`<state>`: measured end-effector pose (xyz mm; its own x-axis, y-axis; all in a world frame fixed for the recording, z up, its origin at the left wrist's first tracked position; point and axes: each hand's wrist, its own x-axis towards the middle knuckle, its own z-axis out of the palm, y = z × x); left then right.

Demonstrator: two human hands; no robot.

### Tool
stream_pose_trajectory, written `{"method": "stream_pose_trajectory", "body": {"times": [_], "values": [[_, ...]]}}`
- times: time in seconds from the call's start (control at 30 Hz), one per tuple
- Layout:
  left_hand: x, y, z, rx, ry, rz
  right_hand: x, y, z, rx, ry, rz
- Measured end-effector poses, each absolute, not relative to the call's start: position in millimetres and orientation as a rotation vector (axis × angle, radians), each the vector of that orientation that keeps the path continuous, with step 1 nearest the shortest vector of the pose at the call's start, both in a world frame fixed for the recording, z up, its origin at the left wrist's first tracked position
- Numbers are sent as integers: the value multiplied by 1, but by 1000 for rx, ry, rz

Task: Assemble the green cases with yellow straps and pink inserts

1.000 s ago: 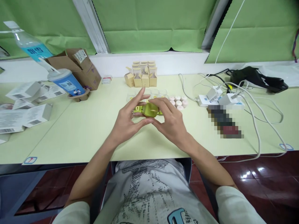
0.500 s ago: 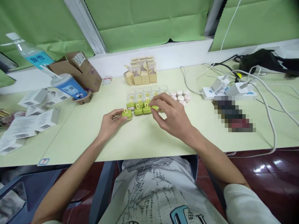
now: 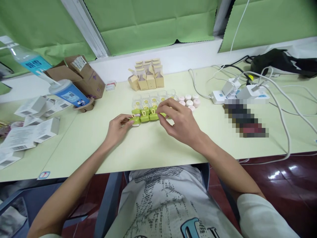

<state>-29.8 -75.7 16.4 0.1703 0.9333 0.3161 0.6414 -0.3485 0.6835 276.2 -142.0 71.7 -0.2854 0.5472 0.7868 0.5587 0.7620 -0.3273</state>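
Observation:
My left hand [image 3: 119, 129] grips a small green case [image 3: 135, 121] with a pale yellow loop on top, at the left end of the front row. Beside it stand further green cases, one in the middle [image 3: 145, 117] and one [image 3: 153, 115] at my right fingertips. My right hand [image 3: 179, 122] curls over the right part of the rows, thumb and index finger bent towards each other. What lies between those fingers is mostly hidden. Behind the green cases are clear plastic covers [image 3: 145, 98] with yellow marks. Several pale pink and white round pieces [image 3: 189, 103] sit to the right.
Small open tan boxes [image 3: 151, 81] stand at the back. On the left are white boxes [image 3: 44, 130], a blue-and-white cup [image 3: 71, 94], a bottle [image 3: 32, 62] and a brown carton [image 3: 86, 79]. To the right lies a power strip [image 3: 219, 97] with white cables [image 3: 279, 115].
The green case in my left hand has come down flatter and closer against the neighbouring one in the front row. My right hand stays at the rows. The view has shifted slightly.

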Motion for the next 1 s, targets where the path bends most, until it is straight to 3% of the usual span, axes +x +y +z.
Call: {"method": "stream_pose_trajectory", "body": {"times": [0.8, 1.0], "values": [[-28, -83, 15, 2155, 1426, 1088, 277, -141, 73, -904, -2031, -64], [-35, -57, 33, 2531, 1217, 827, 310, -147, 93, -1029, -1893, -62]]}}
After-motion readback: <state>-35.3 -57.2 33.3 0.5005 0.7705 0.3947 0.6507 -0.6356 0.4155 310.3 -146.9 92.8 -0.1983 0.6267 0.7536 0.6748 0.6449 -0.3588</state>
